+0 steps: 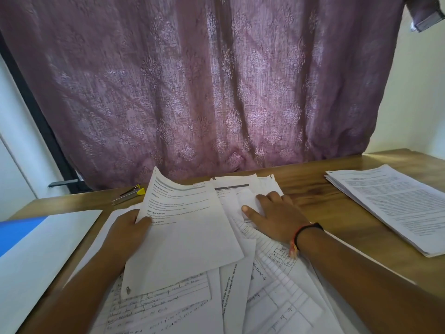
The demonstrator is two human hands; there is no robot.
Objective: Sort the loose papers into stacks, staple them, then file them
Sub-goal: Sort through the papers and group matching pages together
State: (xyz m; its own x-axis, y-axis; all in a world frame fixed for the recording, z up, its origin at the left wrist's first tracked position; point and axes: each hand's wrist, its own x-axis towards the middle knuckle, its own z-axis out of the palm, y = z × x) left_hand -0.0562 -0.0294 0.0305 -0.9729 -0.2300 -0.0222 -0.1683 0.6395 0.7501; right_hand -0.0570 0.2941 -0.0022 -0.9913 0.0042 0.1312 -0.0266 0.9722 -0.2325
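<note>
Head view. My left hand (131, 229) grips the left edge of a printed sheet (185, 227), thumb curled over the top face and fingers underneath. The sheet is lifted off the pile and tilted, and its far corner curls upward. Headings and lines of type face me.

My right hand (274, 213) lies palm down on the loose papers (272, 283), just to the right of the held sheet. The thumb is stretched out toward the sheet and the fingers are loosely bent over a small white slip at the far end of the pile. I cannot tell whether they pinch the slip or only press on it. There is a dark band with a red thread (304, 233) on that wrist.

The loose papers fan out under and between both forearms. They are a mix of handwritten lined pages and printed forms, overlapping at angles.

A neater stack of printed pages (395, 208) sits well apart at the right on the wooden surface (310, 189). The stapler (127, 194), metal with a yellow part, lies beyond my left hand near the far edge. A blue folder (14, 235) with a white sheet on it lies at the left. A mauve patterned curtain (216, 80) hangs behind.
</note>
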